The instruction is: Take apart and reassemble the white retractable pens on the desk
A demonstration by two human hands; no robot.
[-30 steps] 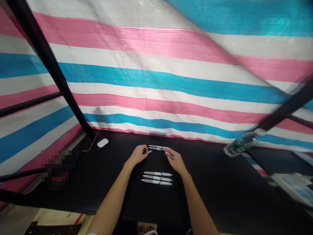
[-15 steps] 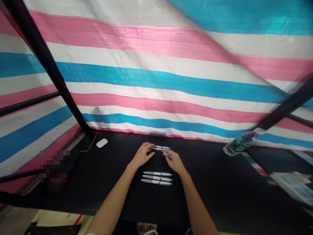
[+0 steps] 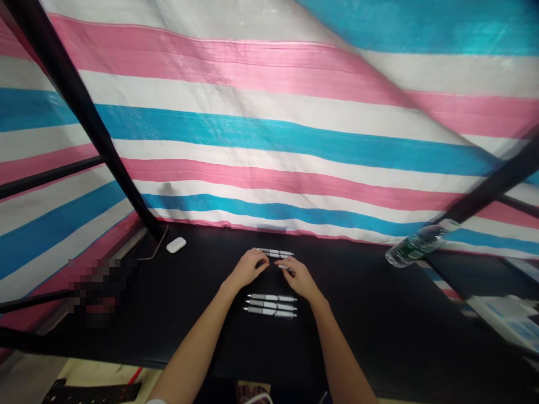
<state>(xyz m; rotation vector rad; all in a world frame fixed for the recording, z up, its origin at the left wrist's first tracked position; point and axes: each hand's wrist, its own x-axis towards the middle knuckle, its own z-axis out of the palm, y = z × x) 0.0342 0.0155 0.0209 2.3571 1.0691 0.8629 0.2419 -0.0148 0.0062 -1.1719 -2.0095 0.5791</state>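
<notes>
Gripping: right hand [image 3: 300, 279] pinching a pen [image 3: 286, 268]; left hand [image 3: 247, 268] curled, can't tell on what
Worktop [image 3: 379, 314]: black, three pens [image 3: 270, 305] lined up
Room: striped tarp [image 3: 269, 134]

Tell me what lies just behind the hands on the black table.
Two white retractable pens lie there side by side; anything beneath the left hand or right hand is covered.

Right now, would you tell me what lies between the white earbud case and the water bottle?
The head view shows your left hand, your right hand and white pens between them.
</notes>
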